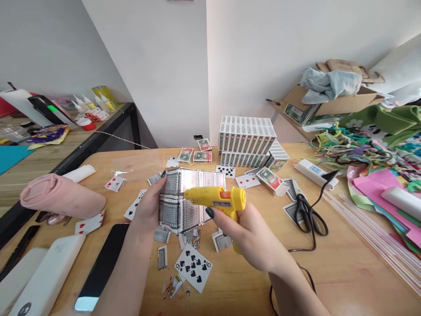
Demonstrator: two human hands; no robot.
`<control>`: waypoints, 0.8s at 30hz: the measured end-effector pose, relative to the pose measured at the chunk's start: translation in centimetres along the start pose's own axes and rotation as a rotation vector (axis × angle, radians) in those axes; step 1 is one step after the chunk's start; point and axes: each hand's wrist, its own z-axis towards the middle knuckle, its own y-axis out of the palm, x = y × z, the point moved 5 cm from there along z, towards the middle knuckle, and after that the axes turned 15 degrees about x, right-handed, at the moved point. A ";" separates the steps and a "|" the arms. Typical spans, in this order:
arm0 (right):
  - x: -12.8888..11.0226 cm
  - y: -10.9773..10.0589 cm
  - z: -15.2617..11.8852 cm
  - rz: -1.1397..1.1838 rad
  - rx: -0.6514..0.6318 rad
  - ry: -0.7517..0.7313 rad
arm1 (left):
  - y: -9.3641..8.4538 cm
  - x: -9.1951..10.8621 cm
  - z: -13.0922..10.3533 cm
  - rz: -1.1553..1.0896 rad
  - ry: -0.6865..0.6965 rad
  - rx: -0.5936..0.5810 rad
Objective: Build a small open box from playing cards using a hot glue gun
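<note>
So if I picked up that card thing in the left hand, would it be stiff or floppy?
Probably light: the card piece looks made of thin card. It might be fairly stiff, as it seems not to droop while the left hand holds one side. Squeezing might still bend it, since its edges look thin.

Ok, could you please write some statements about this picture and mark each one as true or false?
1. The right hand holds a yellow glue gun. True.
2. The left hand lies flat on the table. False: it holds a piece made of playing cards.
3. The scissors lie to the right of the glue gun. True.
4. The large spade card lies face down. False: it is face up.
5. The stacked card boxes stand beyond the hands, near the wall. True.
</note>
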 end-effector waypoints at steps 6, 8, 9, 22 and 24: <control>2.3 0.6 1.7 0.337 0.023 0.349 | 0.2 0.8 -0.3 -0.062 0.023 0.056; 2.0 0.3 1.9 0.476 0.056 0.355 | 0.0 0.9 0.0 -0.056 0.025 0.066; 1.8 0.0 2.0 0.506 0.072 0.342 | -0.1 0.9 0.1 -0.052 0.027 0.069; 2.1 -0.9 2.1 0.360 0.190 0.205 | -1.6 1.4 -0.3 0.227 0.029 -0.005; 2.3 -0.8 2.1 0.329 0.166 0.206 | -1.7 1.9 -0.4 0.243 0.051 0.011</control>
